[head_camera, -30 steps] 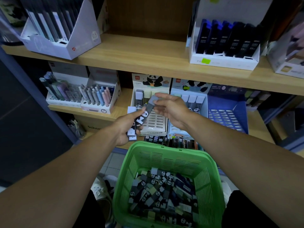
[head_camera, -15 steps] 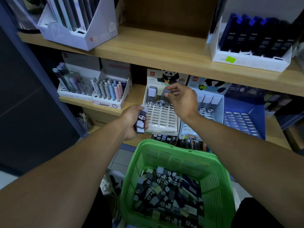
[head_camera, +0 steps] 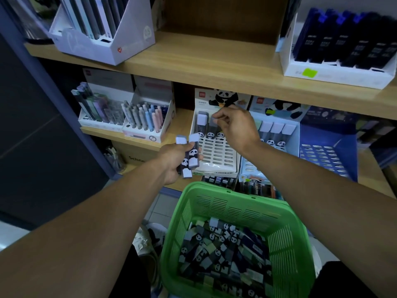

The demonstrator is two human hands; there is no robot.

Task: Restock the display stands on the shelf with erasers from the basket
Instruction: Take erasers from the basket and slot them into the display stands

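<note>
Head view: lettering is scarce and mostly blurred. A round mark reading "0.5" sits on the side of the white pen box [head_camera: 103,37] on the upper shelf [head_camera: 214,67], and the letters "Schne" show on a brown carton [head_camera: 137,157] under the lower shelf, cut off by the left arm. The header card of the white display stand [head_camera: 217,151] carries a red logo square and a panda drawing; its small print cannot be read.

The left hand [head_camera: 174,162] grips a few panda-sleeved erasers [head_camera: 190,155], long axes running near upright, pale ends pointing up toward the shelf and tilted slightly left. The right hand [head_camera: 234,127] is curled over the stand's back row, fingertips pinching the top of a grey eraser [head_camera: 213,124] that stands upright in a slot beside another white-capped one [head_camera: 203,122]. A second panda stand [head_camera: 275,143] sits just right, with a blue stand [head_camera: 324,151] beyond it.

Compared with half a second ago, the right hand stays at the back row with that eraser, and the left hand keeps its bundle in front of the stand's lower left corner.

The green basket [head_camera: 225,203] sits below the hands, holding a loose heap of erasers [head_camera: 223,248] lying in all directions
</note>
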